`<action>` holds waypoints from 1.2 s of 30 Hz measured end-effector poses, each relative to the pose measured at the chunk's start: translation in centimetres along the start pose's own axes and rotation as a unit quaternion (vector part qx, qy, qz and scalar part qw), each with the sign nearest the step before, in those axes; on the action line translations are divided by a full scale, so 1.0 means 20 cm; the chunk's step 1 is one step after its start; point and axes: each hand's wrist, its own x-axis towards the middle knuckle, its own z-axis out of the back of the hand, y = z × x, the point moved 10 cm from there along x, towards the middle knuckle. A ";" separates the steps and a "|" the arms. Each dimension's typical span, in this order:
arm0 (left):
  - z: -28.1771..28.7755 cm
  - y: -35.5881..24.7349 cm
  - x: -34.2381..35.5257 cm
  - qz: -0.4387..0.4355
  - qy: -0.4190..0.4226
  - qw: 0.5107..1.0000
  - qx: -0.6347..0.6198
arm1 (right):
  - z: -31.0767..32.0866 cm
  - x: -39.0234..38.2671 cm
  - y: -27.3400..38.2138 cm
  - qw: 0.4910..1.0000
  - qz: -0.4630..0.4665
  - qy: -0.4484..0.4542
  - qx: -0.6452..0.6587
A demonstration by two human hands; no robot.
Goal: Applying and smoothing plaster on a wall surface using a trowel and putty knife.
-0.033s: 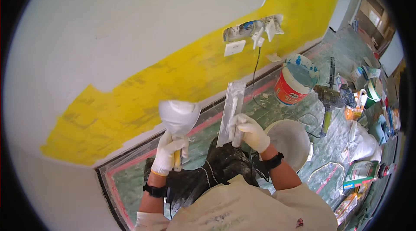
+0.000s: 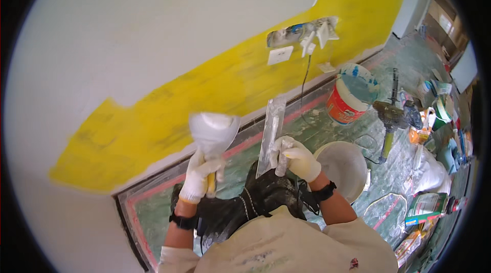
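My left hand (image 2: 199, 177), in a white glove, is wrapped round the yellow handle of a wide putty knife (image 2: 213, 130). Its blade points up and away and is coated with whitish paste. In my right hand (image 2: 296, 158), also gloved, is the handle of a long flat steel trowel (image 2: 270, 132), with white smears on its plate. The two tools are apart, both held in front of the lower part of a wall with a yellow band (image 2: 204, 91). The wall above the band is white. Palm sides of both gloves are partly hidden.
Loose socket plates (image 2: 280, 55) hang by an open wall recess (image 2: 291, 32). Right of me stand a round pale bucket (image 2: 341, 165) and a red-and-white bucket (image 2: 347, 103). Beyond lies a corded power mixer (image 2: 391, 114), among bags and bottles on green floor sheeting (image 2: 376, 183).
The view has shifted slightly. The putty knife has turned a little and sits slightly higher, and the trowel's plate is angled a bit differently. Both hands keep their grip.
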 end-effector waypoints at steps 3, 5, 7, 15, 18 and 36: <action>-0.08 -0.10 0.07 -0.019 0.010 1.000 0.018 | -0.23 -0.06 0.04 0.991 0.072 0.026 -0.108; -0.09 -0.12 0.07 -0.047 0.001 0.999 0.023 | -0.40 -0.02 0.22 0.914 0.200 0.051 -0.348; -0.17 -0.19 0.05 -0.149 0.055 0.969 0.192 | -0.51 -0.01 0.27 0.729 0.327 0.020 -0.601; -0.15 -0.28 -0.02 -0.342 0.136 0.810 0.457 | -0.48 0.13 0.33 0.713 0.316 0.169 -0.603; -0.11 -0.26 0.13 -0.306 0.086 0.770 0.553 | -0.52 0.13 0.30 0.713 0.301 0.160 -0.612; 0.90 0.53 -0.40 0.011 -0.248 0.964 0.092 | 0.05 0.92 1.38 0.346 0.192 0.020 -0.918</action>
